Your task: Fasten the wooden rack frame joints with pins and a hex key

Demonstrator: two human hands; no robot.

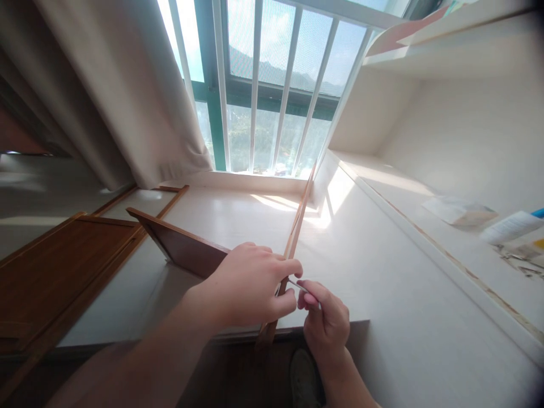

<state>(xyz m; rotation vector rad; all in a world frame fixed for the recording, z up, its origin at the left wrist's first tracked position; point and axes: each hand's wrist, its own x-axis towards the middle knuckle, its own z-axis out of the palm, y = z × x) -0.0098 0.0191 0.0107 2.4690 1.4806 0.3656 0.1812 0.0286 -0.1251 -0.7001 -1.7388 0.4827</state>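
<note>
Though slender, metal rod partly hidden.

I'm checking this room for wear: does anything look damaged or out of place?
The white shelf edge on the right looks odd: brownish patches break its pale surface, perhaps chipped or worn. I see no obvious spill.

One left hand and one right hand are showing, along with one metal rod, one wooden strip, two brown boards, one curtain and one shoe; at least five white bars (the exact number is looking unclear) are crossing one window.
</note>
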